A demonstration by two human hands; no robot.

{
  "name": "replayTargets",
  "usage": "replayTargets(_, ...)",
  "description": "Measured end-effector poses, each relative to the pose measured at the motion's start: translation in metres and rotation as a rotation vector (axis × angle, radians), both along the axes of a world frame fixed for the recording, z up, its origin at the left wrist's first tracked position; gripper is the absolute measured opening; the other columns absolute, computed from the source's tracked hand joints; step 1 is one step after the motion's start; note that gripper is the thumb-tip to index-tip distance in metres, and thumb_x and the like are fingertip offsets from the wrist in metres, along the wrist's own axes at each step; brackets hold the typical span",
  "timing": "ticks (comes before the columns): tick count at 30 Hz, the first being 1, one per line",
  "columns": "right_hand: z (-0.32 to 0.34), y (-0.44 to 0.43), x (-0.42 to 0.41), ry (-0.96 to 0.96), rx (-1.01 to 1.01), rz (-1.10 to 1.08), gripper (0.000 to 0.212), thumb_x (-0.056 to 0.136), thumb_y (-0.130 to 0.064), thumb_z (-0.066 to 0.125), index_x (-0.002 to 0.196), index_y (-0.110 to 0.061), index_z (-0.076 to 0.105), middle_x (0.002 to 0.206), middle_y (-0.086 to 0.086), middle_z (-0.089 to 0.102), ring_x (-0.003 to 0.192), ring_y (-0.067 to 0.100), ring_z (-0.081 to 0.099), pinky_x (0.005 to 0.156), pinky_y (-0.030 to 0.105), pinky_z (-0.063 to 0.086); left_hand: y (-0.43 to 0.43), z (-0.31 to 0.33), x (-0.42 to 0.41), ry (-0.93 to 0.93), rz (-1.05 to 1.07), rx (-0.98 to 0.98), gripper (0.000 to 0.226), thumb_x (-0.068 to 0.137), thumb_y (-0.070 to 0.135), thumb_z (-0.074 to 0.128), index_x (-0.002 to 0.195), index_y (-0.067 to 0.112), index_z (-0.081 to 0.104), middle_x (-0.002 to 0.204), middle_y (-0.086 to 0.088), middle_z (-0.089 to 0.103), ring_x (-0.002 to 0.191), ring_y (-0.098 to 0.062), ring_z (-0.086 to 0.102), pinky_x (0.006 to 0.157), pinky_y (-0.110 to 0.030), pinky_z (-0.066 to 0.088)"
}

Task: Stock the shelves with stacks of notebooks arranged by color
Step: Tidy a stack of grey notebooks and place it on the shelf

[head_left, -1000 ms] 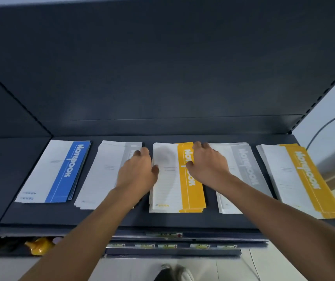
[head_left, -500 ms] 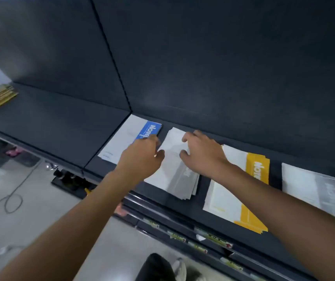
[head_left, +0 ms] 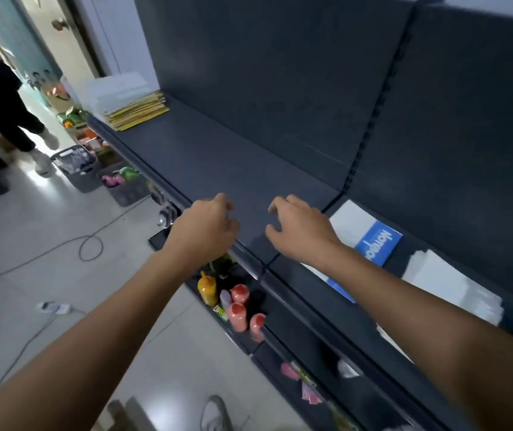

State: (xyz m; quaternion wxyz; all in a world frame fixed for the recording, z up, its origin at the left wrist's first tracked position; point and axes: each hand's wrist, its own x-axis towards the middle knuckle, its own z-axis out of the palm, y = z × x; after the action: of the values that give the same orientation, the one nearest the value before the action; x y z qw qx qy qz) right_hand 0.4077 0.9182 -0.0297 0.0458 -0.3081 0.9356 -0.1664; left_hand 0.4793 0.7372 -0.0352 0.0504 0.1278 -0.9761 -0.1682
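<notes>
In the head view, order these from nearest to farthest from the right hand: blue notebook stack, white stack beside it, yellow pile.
1. Blue notebook stack, just right of the right hand.
2. White stack, further right.
3. Yellow pile, far left shelf end.

Dim, motion-blurred, floor glare far left

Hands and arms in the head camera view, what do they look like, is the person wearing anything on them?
The left hand and right hand are bare, with no gloves. The left forearm and right forearm are uncovered as far as the frame shows, with no sleeve or cuff in view. No watch, bracelet or band shows on them. Rings cannot be ruled out in this slightly blurred view.
</notes>
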Motion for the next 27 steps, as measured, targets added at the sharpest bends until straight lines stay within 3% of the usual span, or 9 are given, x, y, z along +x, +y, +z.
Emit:
replayTargets(7,-0.003,-0.162,-0.005,-0.007,0.003,0.069,0.032,0.097,-0.034,0.053,0.126,-0.021,0.054,0.119,0.000,0.054,0.097,0.028,0.059,0.082,0.043,0.052,-0.157,-0.008,-0.001,0.022,0.058,-0.002,0.027,0.092,0.039,0.048,0.112,0.021,0.055,0.099,-0.001,0.068,0.090,-0.027,0.064,0.075,-0.043,0.056)
replayTargets(15,0.003,-0.262,-0.048,0.009,-0.012,0.058,0.031,0.094,-0.033,0.054,0.123,-0.022,0.055,0.113,-0.003,0.055,0.092,0.026,0.059,0.077,0.040,0.050,-0.253,-0.011,-0.036,0.065,0.027,0.012,0.030,0.095,0.037,0.049,0.118,0.018,0.056,0.102,0.000,0.068,0.093,-0.022,0.063,0.073,-0.036,0.053)
replayTargets(22,-0.005,-0.350,-0.087,-0.042,-0.004,0.070,0.028,0.093,-0.032,0.054,0.119,-0.022,0.056,0.110,-0.002,0.054,0.092,0.027,0.060,0.079,0.042,0.051,-0.332,-0.013,-0.067,0.051,0.052,0.023,0.027,0.095,0.036,0.051,0.117,0.021,0.055,0.094,0.008,0.067,0.092,-0.017,0.061,0.075,-0.040,0.055)
replayTargets(27,-0.018,-0.421,-0.133,-0.076,-0.037,0.028,0.032,0.095,-0.036,0.054,0.124,-0.024,0.054,0.117,-0.003,0.054,0.092,0.024,0.059,0.078,0.039,0.049,-0.410,-0.018,-0.109,0.015,0.066,0.034,0.026,0.096,0.037,0.049,0.116,0.022,0.055,0.100,0.006,0.064,0.092,-0.019,0.061,0.077,-0.042,0.055)
